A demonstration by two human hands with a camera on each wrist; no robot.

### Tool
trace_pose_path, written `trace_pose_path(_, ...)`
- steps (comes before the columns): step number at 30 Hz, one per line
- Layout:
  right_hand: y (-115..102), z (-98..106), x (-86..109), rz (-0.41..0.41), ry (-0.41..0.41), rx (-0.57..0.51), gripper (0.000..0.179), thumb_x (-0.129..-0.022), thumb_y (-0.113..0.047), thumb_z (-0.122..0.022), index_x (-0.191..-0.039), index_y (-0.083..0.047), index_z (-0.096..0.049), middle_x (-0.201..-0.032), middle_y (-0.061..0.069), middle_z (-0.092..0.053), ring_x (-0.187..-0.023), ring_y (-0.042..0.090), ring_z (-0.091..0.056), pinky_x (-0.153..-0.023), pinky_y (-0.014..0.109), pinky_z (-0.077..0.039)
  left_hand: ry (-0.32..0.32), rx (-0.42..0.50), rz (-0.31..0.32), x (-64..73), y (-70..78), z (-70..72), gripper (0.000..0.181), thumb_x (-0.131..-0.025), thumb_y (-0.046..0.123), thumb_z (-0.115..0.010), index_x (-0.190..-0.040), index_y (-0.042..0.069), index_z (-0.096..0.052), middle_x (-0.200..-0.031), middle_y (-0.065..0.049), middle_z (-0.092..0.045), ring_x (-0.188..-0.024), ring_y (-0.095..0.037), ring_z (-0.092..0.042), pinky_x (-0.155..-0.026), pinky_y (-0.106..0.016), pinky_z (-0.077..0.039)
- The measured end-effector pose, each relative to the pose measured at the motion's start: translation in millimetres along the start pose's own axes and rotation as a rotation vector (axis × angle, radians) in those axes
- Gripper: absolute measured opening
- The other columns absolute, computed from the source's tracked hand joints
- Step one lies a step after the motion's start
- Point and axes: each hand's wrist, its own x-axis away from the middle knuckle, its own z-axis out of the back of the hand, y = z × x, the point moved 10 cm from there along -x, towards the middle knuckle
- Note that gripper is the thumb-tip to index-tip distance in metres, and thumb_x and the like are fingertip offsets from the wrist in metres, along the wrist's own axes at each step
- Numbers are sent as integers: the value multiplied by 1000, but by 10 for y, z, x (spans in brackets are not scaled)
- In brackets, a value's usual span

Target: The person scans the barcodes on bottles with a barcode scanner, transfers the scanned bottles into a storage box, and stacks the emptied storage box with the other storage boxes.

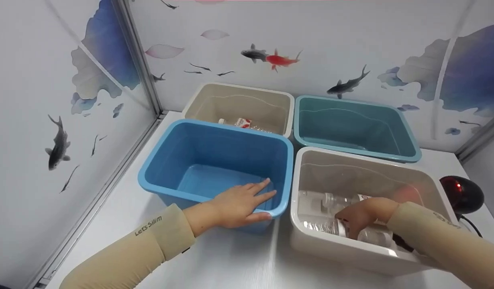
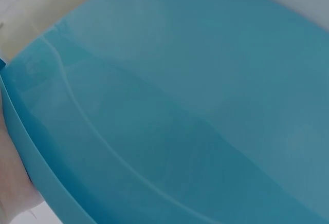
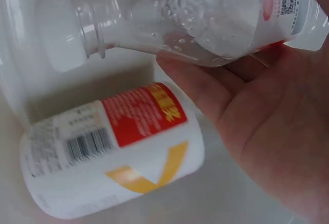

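Note:
My left hand (image 1: 241, 202) rests at the near right rim of the blue bin (image 1: 150, 186), its fingers spread and straight. In the left wrist view the inside wall of the blue bin (image 2: 180, 106) fills most of the picture. Deep in the light grey bin (image 1: 339, 261), my right hand (image 1: 361, 216) holds a clear plastic bottle (image 3: 139, 21) with a white cap and a printed label. Under that bottle, in the right wrist view, lies a white cylindrical container (image 3: 113, 152) with a red panel, a barcode and a yellow V.
Other clear bottles (image 1: 317, 226) lie in the light grey bin. Behind stand a beige bin (image 1: 289, 104) holding some bottles (image 1: 243, 123) and a teal bin (image 1: 409, 148). To the right sits a black device (image 1: 462, 194) with a red light. Printed walls (image 1: 215, 72) enclose the table.

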Motion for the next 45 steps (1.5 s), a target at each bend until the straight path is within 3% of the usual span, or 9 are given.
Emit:
trace_pose_path(3,31,56,79,-59,-6,-74,55,-69,-22,-76,-114,-2,-51,-99,4,-53,-87,19,-49,-73,36,-45,-1,3,-2,10,5,-1,68,-92,64,-30,-150,31,-18,-159,2,-9,-144,-24,-23,-111,-50,-29)
trace_pose_path(6,28,179,174,-68,19,-63,65,-69,-21,-73,-124,0,-45,-106,7,-53,-91,22,-49,-76,40,-46,6,0,1,22,-1,6,68,-92,64,-30,-150,30,-18,-159,1,-9,-144,-25,-23,-111,-50,-29)
trace_pose_path(7,18,229,206,-58,34,-72,67,-69,-20,-72,-126,0,-44,-109,6,-52,-95,22,-48,-81,40,-45,7,-2,2,25,-5,4,68,-92,64,-31,-150,30,-18,-159,1,-9,-143,-25,-23,-111,-50,-29)
trace_pose_path(13,25,468,401,-26,124,-204,51,-69,-26,-76,-114,-13,-55,-98,-2,-61,-90,17,-54,-77,33,-48,7,6,11,30,-16,-2,68,-92,63,-31,-150,30,-19,-159,1,-10,-144,-25,-23,-112,-50,-28)
trace_pose_path(19,41,633,582,41,196,-223,58,-76,-29,-71,-124,-6,-49,-107,1,-59,-96,16,-54,-83,32,-47,15,-9,-7,23,0,1,67,-93,61,-33,-150,27,-21,-159,-1,-12,-143,-25,-25,-111,-49,-30)
trace_pose_path(25,51,750,702,100,264,-265,52,-79,-25,-67,-123,-3,-50,-103,2,-60,-91,14,-56,-77,24,-48,16,-5,-5,28,-11,-3,68,-93,62,-32,-150,27,-20,-159,0,-11,-143,-25,-26,-110,-50,-30)
trace_pose_path(32,164,796,796,99,327,-348,61,-82,-28,-63,-128,2,-39,-110,8,-56,-96,18,-53,-76,25,-49,16,-13,-8,16,-8,12,67,-93,63,-31,-150,28,-21,-159,0,-12,-143,-25,-26,-110,-50,-30)
trace_pose_path(38,251,819,833,68,402,-405,55,-87,-33,-55,-127,0,-36,-105,10,-56,-87,18,-56,-65,29,-53,14,-10,-8,3,-8,10,67,-93,62,-31,-150,28,-21,-159,0,-12,-143,-25,-25,-111,-50,-30)
trace_pose_path(45,245,861,884,60,512,-380,66,-78,-33,-70,-126,-1,-36,-103,8,-55,-87,17,-53,-64,26,-50,6,-13,-15,5,21,0,66,-93,62,-30,-150,28,-22,-159,0,-11,-143,-25,-25,-110,-50,-30)
